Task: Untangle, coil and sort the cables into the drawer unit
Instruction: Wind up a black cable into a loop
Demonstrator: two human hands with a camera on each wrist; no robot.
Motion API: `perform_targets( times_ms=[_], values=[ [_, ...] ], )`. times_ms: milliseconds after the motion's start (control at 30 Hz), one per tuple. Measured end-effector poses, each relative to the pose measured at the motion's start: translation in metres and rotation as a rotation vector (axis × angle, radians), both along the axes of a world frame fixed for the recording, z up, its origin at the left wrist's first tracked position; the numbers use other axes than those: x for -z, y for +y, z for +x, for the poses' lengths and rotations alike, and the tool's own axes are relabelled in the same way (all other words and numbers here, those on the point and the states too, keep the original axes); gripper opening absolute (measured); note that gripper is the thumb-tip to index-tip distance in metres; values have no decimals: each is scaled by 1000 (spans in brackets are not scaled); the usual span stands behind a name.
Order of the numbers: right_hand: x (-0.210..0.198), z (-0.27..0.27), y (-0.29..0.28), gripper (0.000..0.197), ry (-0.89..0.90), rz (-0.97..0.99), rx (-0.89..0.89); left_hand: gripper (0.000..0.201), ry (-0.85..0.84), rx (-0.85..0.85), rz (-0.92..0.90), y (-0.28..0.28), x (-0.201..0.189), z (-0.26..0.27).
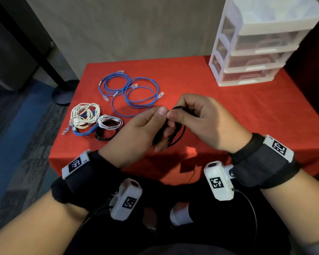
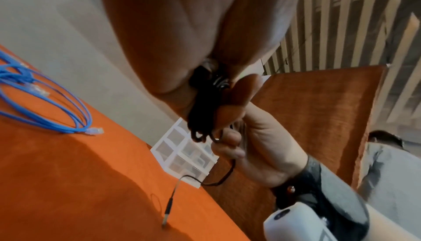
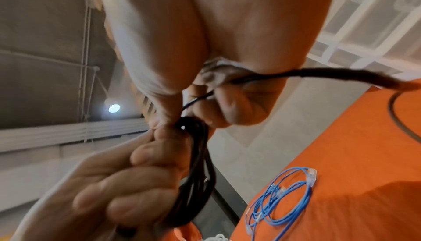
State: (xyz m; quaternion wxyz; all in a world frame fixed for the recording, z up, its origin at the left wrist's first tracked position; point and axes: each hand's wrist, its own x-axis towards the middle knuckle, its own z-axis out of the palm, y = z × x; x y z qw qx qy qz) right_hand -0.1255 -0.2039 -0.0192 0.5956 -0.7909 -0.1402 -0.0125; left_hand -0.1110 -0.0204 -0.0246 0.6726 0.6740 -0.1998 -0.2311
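Hands above table [image 1: 238,111]: my left hand [image 1: 136,133] grips coiled black cable [image 1: 179,133], my right hand [image 1: 197,118] pinches its top loop; blue cables [image 1: 134,92] lie beyond.

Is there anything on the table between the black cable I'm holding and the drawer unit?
Nothing visible. Both hands hold the black cable above bare red cloth that runs clear to the drawer unit. All its drawers look shut, though.
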Motion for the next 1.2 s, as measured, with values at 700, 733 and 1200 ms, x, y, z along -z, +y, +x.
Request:
perform_targets(
  times_ms=[700, 733, 1200],
  values=[
    [28, 14, -4, 13, -13, -14, 331, 30, 284, -122, -292, -6, -5, 6],
    [27, 12, 0, 15, 13, 10, 304, 30, 276, -135, -299, -8, -5, 8],
    [14, 9, 9, 36, 294, 550, 130, 31, -164, -456, -110, -31, 9, 5]
  ],
)
